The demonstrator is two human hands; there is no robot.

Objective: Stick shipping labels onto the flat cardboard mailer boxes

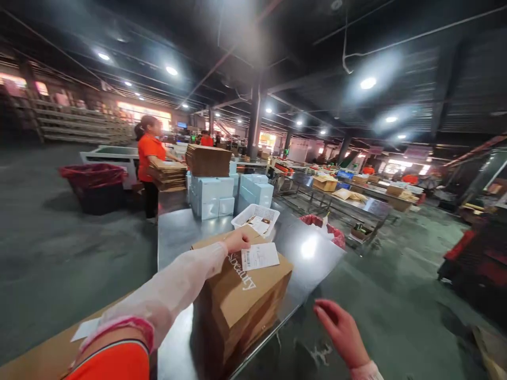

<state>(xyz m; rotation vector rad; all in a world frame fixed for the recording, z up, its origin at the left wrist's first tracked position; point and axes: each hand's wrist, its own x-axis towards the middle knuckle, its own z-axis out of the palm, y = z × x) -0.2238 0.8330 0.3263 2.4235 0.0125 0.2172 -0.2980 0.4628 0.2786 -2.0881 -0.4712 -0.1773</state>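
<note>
- On the table, at the middle of the clock, sits a big brown box with a white paper on top.
- At twelve, the left hand has its fingers curled by the paper's edge; I can't tell if they pinch it.
- At four, the right hand is off the box, loosely open, and holds nothing.
- My guess: the step now is putting the paper on the box. The next move calls for keeping it flat and straight.
- The box looks closed, so its inside is hidden.
- Just past it, at twelve, a white basket holds papers.
- At two, a red bag has white scraps in it.
- At ten stands a dark bin; I can't see what it holds.
</note>
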